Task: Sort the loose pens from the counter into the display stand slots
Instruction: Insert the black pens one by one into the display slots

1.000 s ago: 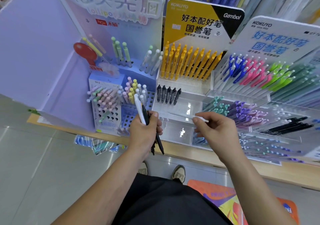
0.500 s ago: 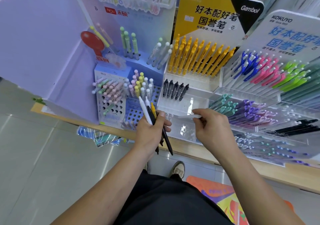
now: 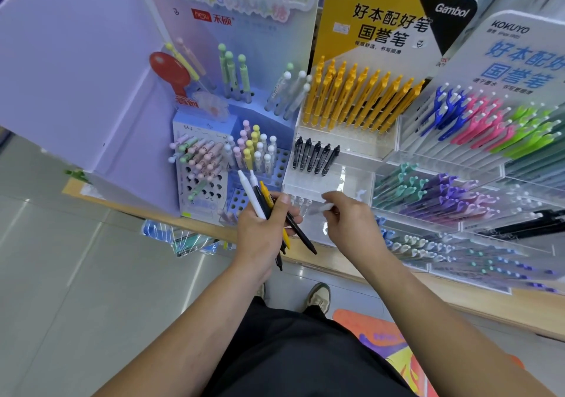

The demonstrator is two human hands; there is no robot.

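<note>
My left hand (image 3: pixel 263 234) grips a bunch of loose pens (image 3: pixel 260 200): white, black and yellow ones, tips pointing down. My right hand (image 3: pixel 348 225) pinches one clear white pen (image 3: pixel 321 208), held level over the low front tier of the clear acrylic stand (image 3: pixel 357 179). A few clear pens (image 3: pixel 301 205) stand in that tier between my hands. Five black pens (image 3: pixel 315 158) fill the tier above, and yellow pens (image 3: pixel 357 96) fill the top tier.
A blue perforated stand (image 3: pixel 275 164) with pastel pens is at left, beside a purple board (image 3: pixel 76 75). Trays of blue, pink, green and purple pens (image 3: pixel 477 127) are at right. The wooden counter edge (image 3: pixel 458 301) runs below. Packaged pens (image 3: pixel 180 239) hang off the edge.
My right hand has carried the clear pen left and down toward the front tier, closer to my left hand. The view has shifted a little.
</note>
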